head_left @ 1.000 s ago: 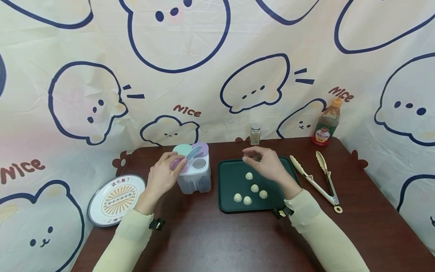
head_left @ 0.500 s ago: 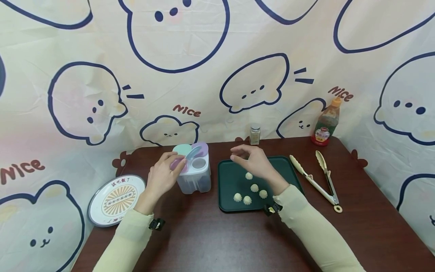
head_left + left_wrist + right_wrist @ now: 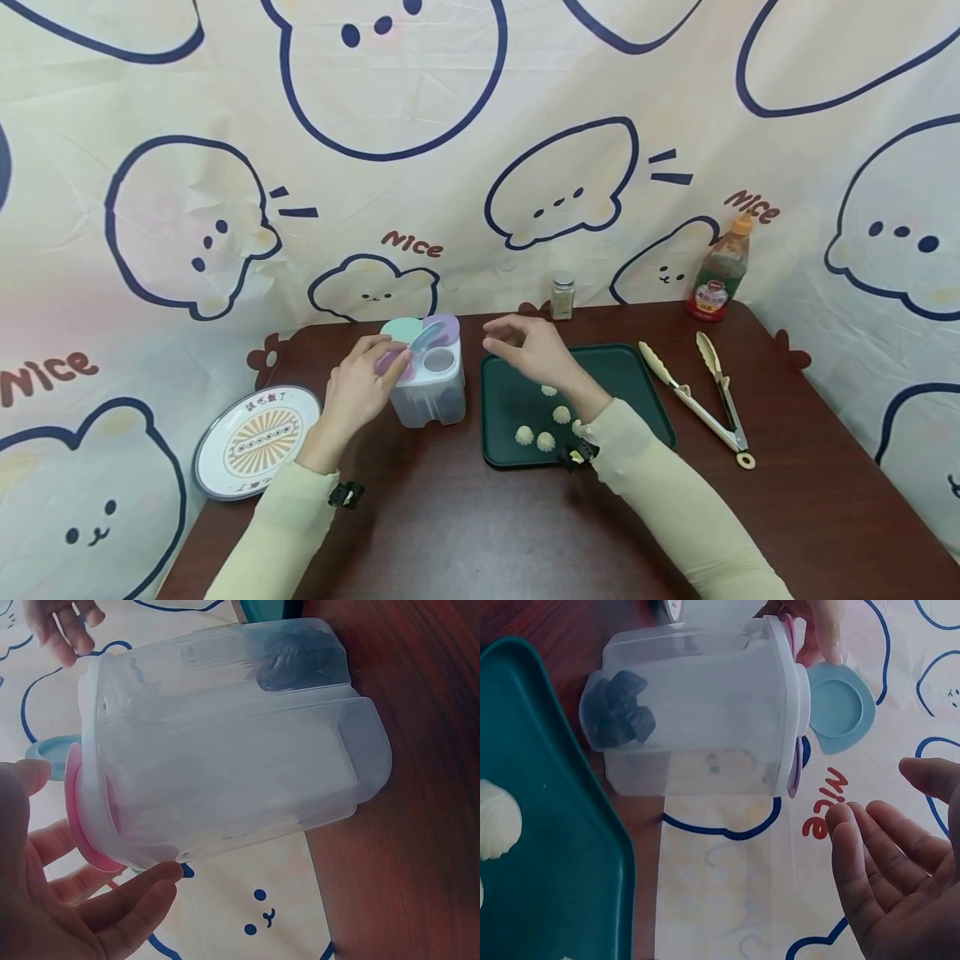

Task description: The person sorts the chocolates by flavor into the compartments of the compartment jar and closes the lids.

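Clear container (image 3: 429, 406) just left of the frame's centre, left hand (image 3: 358, 387) at its raised blue flap (image 3: 427, 335), whether pinching or only touching one cannot tell, right hand (image 3: 536, 352) over the green tray's (image 3: 633, 392) upper left, thumb and fingertips apart.

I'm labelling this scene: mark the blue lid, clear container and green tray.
Blue lid (image 3: 836, 707): right wrist view, recessed middle.
Clear container (image 3: 232, 757): left wrist view, side wall.
Green tray (image 3: 618, 377): head view, bare surface.
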`<act>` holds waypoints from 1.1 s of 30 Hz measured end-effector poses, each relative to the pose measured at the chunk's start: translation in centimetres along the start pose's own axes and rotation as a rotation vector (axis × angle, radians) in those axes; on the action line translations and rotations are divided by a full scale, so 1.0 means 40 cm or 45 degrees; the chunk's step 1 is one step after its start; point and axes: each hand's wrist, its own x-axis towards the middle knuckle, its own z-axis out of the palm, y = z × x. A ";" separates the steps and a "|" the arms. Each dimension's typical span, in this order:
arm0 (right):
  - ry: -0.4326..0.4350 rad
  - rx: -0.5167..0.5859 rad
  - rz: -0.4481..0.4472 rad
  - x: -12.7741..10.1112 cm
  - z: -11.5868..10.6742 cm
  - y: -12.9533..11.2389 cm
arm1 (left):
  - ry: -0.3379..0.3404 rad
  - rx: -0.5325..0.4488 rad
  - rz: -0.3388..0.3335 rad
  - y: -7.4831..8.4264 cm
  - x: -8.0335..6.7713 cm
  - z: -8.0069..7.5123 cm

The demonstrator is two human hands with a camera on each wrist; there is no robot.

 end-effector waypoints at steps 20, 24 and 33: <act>-0.069 0.032 0.020 0.044 0.058 -0.043 | 0.007 0.003 0.009 0.001 0.000 0.000; -0.073 0.037 0.023 0.050 0.068 -0.052 | 0.007 0.011 0.008 0.002 0.000 0.000; -0.115 0.052 0.027 0.064 0.085 -0.065 | -0.011 0.015 -0.002 0.002 0.001 -0.003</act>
